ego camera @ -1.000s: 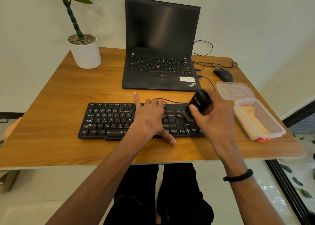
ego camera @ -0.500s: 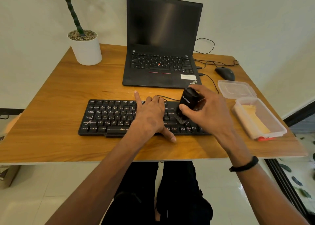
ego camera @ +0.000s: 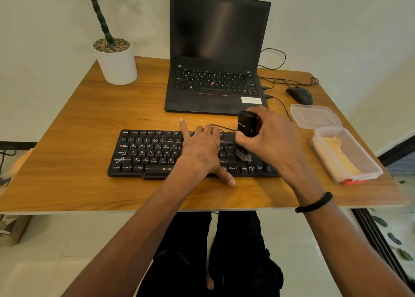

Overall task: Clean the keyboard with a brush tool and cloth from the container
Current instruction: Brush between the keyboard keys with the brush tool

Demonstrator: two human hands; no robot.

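A black keyboard (ego camera: 148, 153) lies on the wooden desk (ego camera: 67, 162) in front of me. My left hand (ego camera: 202, 155) rests flat on its middle keys, index finger stretched out, thumb on the desk at the front edge. My right hand (ego camera: 274, 144) grips a black brush tool (ego camera: 246, 128) upright, bristles down on the keys at the keyboard's right part. To the right stands an open clear plastic container (ego camera: 368, 162) with a yellow cloth (ego camera: 341, 157) inside.
The container's lid (ego camera: 314, 117) lies behind it. A black laptop (ego camera: 215, 72) stands open behind the keyboard, a black mouse (ego camera: 299, 94) and cables to its right. A potted plant in a white pot (ego camera: 116, 63) sits at the back left.
My right hand has lowered the brush tool from a tilted hold above the keyboard's right end to upright, with bristles on the keys. My left hand stays on the keyboard.
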